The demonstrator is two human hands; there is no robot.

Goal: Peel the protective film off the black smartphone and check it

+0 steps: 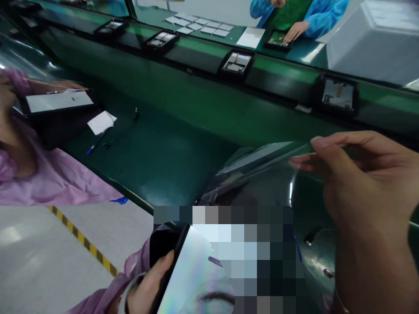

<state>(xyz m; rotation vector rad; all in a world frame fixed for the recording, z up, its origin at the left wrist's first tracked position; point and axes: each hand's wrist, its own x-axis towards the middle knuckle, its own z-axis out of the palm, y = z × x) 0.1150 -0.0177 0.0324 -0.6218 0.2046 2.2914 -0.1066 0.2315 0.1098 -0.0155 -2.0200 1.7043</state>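
My left hand (149, 285) grips the left edge of a dark tablet-like device (193, 270) with a glossy reflective screen, low in the view; part of the screen is blurred out. My right hand (363, 183) is raised at the right, thumb and fingers pinching the edge of a thin clear film (258, 170) that curves up off the device. My pink sleeve shows at the bottom left.
A green conveyor belt (183, 83) carries several black trays with devices (236, 63). A person in pink (39, 174) works at the left by a dark tray (59, 102); paper (101, 122) and a blue pen (93, 146) lie nearby. A person in blue (296, 15) sits across.
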